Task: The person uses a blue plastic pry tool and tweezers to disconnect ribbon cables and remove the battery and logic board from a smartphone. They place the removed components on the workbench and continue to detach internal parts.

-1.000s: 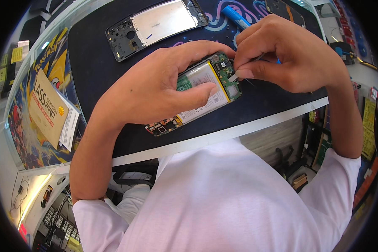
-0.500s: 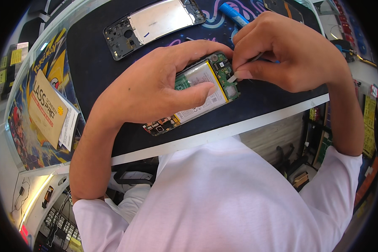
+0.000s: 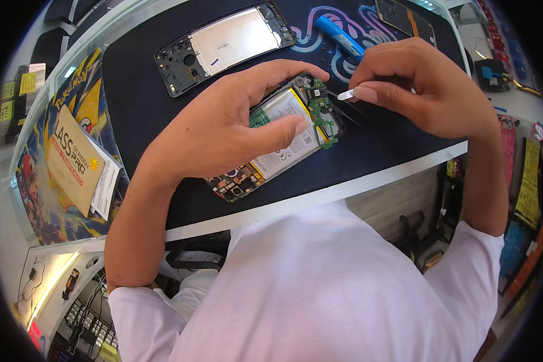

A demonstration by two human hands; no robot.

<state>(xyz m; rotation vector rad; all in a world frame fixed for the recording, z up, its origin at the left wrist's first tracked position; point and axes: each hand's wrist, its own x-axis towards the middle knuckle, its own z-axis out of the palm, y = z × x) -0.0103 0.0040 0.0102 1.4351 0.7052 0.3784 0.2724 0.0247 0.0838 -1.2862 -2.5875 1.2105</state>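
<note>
An opened phone (image 3: 283, 130) lies tilted on the dark mat, its battery, circuit boards and camera end exposed. My left hand (image 3: 223, 123) grips it, thumb across the battery and fingers along the far edge. At its right end a small green circuit board (image 3: 327, 130) sits somewhat askew. My right hand (image 3: 425, 90) is just right of that end, thumb and forefinger pinching a small flat silver-white piece (image 3: 346, 95); its kind is unclear. Thin dark prongs (image 3: 351, 113) show below it, too blurred to name.
A separated phone frame (image 3: 232, 42) with a silver plate lies beyond my left hand. A blue cylinder (image 3: 339, 37) and a dark panel with an orange strip (image 3: 411, 23) lie at the back. A tan packet (image 3: 75, 160) rests at the left. The white table edge (image 3: 320, 192) runs nearest me.
My right hand has drawn back to the right from the phone's end, with the silver-white piece in its fingers. The green board there now sits shifted. My left hand keeps its hold.
</note>
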